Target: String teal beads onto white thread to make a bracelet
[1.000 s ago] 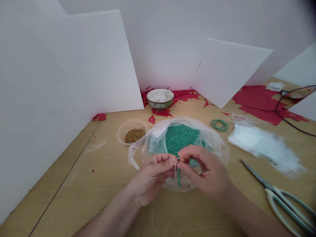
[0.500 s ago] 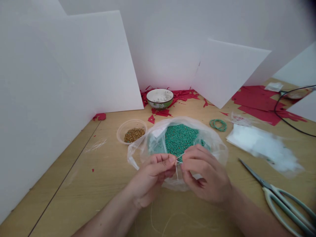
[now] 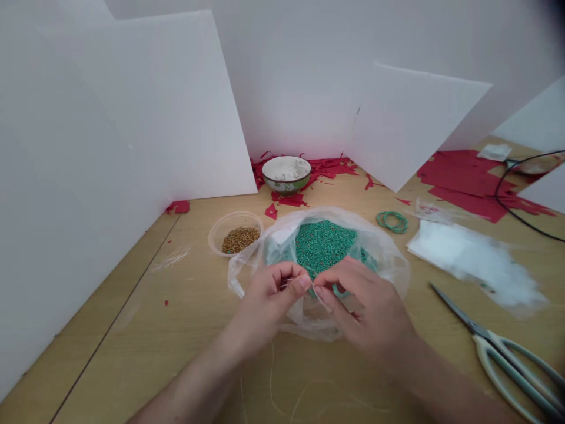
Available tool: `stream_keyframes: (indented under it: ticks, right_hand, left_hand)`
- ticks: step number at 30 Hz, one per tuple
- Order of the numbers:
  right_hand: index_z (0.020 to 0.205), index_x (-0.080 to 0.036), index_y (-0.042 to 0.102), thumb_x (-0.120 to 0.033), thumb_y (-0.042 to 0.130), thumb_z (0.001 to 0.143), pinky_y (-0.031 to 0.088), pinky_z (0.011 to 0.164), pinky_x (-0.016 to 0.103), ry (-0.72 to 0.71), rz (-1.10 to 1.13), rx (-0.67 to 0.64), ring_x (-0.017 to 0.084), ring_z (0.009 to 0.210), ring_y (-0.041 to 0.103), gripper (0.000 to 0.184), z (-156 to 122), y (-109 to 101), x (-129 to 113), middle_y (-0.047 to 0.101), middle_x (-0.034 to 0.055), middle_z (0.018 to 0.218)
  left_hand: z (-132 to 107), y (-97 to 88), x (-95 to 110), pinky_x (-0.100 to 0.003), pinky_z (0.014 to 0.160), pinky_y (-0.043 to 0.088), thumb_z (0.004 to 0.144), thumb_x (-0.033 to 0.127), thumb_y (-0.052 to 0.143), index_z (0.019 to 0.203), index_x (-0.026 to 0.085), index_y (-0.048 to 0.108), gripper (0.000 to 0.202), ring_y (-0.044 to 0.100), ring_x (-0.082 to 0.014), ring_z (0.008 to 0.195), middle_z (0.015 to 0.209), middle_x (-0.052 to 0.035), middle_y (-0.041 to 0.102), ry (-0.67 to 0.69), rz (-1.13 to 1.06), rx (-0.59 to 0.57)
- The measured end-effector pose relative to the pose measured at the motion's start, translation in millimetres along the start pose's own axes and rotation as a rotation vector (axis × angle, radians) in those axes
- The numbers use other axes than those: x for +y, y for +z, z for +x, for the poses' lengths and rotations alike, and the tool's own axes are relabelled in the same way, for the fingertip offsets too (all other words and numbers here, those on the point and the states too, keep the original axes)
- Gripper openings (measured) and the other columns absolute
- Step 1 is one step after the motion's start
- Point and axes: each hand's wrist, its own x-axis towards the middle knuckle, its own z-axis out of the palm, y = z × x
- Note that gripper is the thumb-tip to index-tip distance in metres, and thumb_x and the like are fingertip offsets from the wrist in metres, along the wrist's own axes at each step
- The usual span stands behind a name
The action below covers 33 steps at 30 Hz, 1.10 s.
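Observation:
My left hand point(image 3: 269, 300) and my right hand point(image 3: 366, 306) meet over the near side of a clear plastic bag point(image 3: 388, 259) that holds a heap of green beads point(image 3: 324, 242). Both hands pinch a thin pale thread point(image 3: 311, 287) between thumb and forefinger, fingertips almost touching. The thread trails down in loose loops point(image 3: 282, 400) on the wooden table between my forearms. The strung beads seen earlier are hidden behind my fingers.
A small clear tub of golden-brown beads point(image 3: 238, 237) sits left of the bag. A bowl point(image 3: 286, 174) stands at the back among red paper scraps. A green bead ring point(image 3: 391, 221), a white plastic packet point(image 3: 477, 262) and scissors point(image 3: 507, 353) lie to the right. White foam boards point(image 3: 132, 118) wall the left and back.
The short hanging strand of green beads seen a second ago is no longer visible. Both hands have shifted slightly up and closer together, still pinching the thread.

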Motion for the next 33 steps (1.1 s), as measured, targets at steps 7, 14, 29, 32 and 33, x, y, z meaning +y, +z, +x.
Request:
stream_keyframes:
  ticks: [7, 14, 29, 32, 33]
  right_hand:
    - [0.085, -0.021, 0.07, -0.033, 0.06, 0.089, 0.049, 0.063, 0.026, 0.43, 0.505, -0.217, 0.014, 0.069, 0.061, 0.016, 5, -5, 4, 0.068, 0.0004, 0.074]
    - [0.085, -0.021, 0.071, -0.031, 0.062, 0.088, 0.049, 0.065, 0.026, 0.465, 0.639, -0.331, 0.014, 0.072, 0.062, 0.014, 5, -8, 11, 0.07, 0.001, 0.079]
    - [0.08, -0.022, 0.063, -0.022, 0.059, 0.087, 0.043, 0.063, 0.025, 0.288, 0.163, -0.115, 0.013, 0.071, 0.056, 0.008, 6, -9, 0, 0.062, -0.0013, 0.075]
    - [0.083, -0.022, 0.063, -0.017, 0.056, 0.088, 0.043, 0.066, 0.025, 0.215, 0.149, -0.127, 0.014, 0.076, 0.057, 0.009, 6, -11, -2, 0.062, -0.0006, 0.079]
    - [0.083, -0.021, 0.063, -0.015, 0.056, 0.087, 0.043, 0.068, 0.026, 0.191, 0.138, -0.115, 0.013, 0.076, 0.057, 0.009, 6, -11, -2, 0.062, -0.0006, 0.079]
  left_hand:
    - [-4, 7.2, -3, -0.027, 0.065, 0.032, 0.091, 0.031, 0.056, 0.074, 0.018, 0.06, 0.022, 0.044, -0.0138, 0.068, 0.07, -0.0004, 0.051, 0.355, 0.431, 0.217]
    - [0, 5.7, -5, -0.025, 0.061, 0.032, 0.09, 0.039, 0.056, 0.076, 0.017, 0.055, 0.026, 0.041, -0.0116, 0.065, 0.069, 0.0013, 0.048, 0.137, 0.008, 0.012]
    - [6, 8.1, -10, -0.023, 0.067, 0.029, 0.084, 0.034, 0.065, 0.075, 0.014, 0.056, 0.024, 0.036, -0.0113, 0.071, 0.073, 0.0004, 0.043, -0.115, -0.441, -0.088]
    - [6, 7.8, -10, -0.022, 0.064, 0.028, 0.084, 0.03, 0.066, 0.074, 0.013, 0.057, 0.023, 0.035, -0.0103, 0.068, 0.072, 0.0002, 0.042, -0.147, -0.533, -0.107]
    - [6, 7.9, -9, -0.022, 0.063, 0.027, 0.084, 0.029, 0.066, 0.073, 0.012, 0.056, 0.023, 0.034, -0.0098, 0.067, 0.072, 0.0003, 0.042, -0.166, -0.574, -0.122]
